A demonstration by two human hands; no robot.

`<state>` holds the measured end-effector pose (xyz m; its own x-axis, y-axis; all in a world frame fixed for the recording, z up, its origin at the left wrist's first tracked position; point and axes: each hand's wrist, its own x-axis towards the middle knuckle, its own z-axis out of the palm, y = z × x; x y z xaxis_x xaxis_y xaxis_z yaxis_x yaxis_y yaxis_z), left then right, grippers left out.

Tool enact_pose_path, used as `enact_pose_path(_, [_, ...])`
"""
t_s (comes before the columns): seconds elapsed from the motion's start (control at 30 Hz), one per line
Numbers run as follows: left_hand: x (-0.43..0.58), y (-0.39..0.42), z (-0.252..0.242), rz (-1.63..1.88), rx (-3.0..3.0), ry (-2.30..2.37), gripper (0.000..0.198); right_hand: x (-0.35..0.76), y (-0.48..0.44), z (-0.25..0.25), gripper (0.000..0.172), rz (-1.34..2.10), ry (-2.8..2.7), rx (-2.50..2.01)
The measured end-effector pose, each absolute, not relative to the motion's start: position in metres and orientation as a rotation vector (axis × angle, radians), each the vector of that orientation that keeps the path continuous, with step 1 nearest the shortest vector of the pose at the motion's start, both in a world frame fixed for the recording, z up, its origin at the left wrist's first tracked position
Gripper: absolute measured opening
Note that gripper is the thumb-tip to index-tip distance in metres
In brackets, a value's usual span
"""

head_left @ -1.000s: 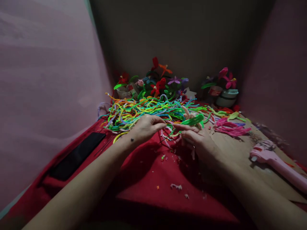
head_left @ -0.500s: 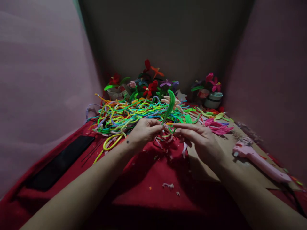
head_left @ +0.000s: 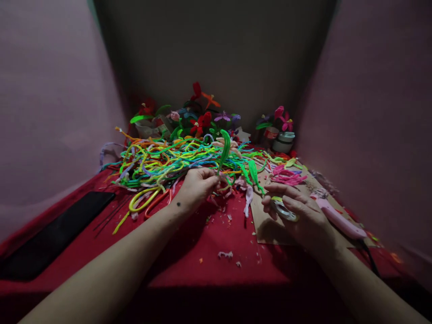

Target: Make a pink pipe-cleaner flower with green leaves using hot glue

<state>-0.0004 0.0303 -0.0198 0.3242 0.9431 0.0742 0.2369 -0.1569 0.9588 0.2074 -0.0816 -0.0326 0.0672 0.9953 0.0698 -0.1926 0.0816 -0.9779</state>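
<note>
My left hand [head_left: 201, 185] is closed in a pinch on the lower end of a green fuzzy leaf [head_left: 224, 149], which stands upright with its tip curving over. Off to the right, my right hand [head_left: 297, 211] holds a small tape roll [head_left: 284, 210] with a pale ring-shaped core and a yellow-green edge. Its fingers curl around the roll over the cardboard sheet. Just beyond those fingertips lie green looped leaves [head_left: 254, 173]. A pale pink flower [head_left: 229, 146] shows behind the upright leaf, partly hidden by it.
A heap of coloured pipe cleaners [head_left: 168, 155] spreads across the red cloth [head_left: 202, 261]. A black phone [head_left: 60, 231] lies left; a pink glue gun [head_left: 340, 219] rests right on cardboard [head_left: 265, 229]. Fuzzy flowers [head_left: 201, 121] and a jar [head_left: 283, 142] stand at the back.
My right hand has drawn back from beside the leaf toward the right, and the tape roll now shows in it. My left hand keeps its pinch. The whole view has shifted slightly.
</note>
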Motion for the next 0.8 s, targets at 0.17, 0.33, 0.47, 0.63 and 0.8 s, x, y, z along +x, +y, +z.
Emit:
enact_pose_path(0.17, [-0.005, 0.029, -0.024, 0.916, 2.229, 1.373, 0.014, 0.191, -0.086, -0.024, 0.031, 1.300, -1.059, -0.865])
enact_pose_path(0.33, [0.014, -0.016, -0.005, 0.935, 1.934, 0.904, 0.014, 0.185, -0.084, -0.034, 0.039, 1.233, -1.168, -0.804])
enact_pose_path(0.47, [0.025, -0.039, -0.002, 0.834, 1.705, 0.760, 0.019, 0.182, -0.086, -0.042, 0.048, 0.966, -1.325, -0.853])
enact_pose_path(0.63, [0.027, -0.041, -0.015, 0.871, 1.609, 0.741, 0.013, 0.175, -0.089, -0.048, 0.059, 0.852, -1.445, -0.880])
enact_pose_path(0.8, [0.026, -0.043, -0.018, 0.913, 1.695, 0.819, 0.009, 0.173, -0.086, -0.056, 0.066, 0.708, -1.538, -0.908])
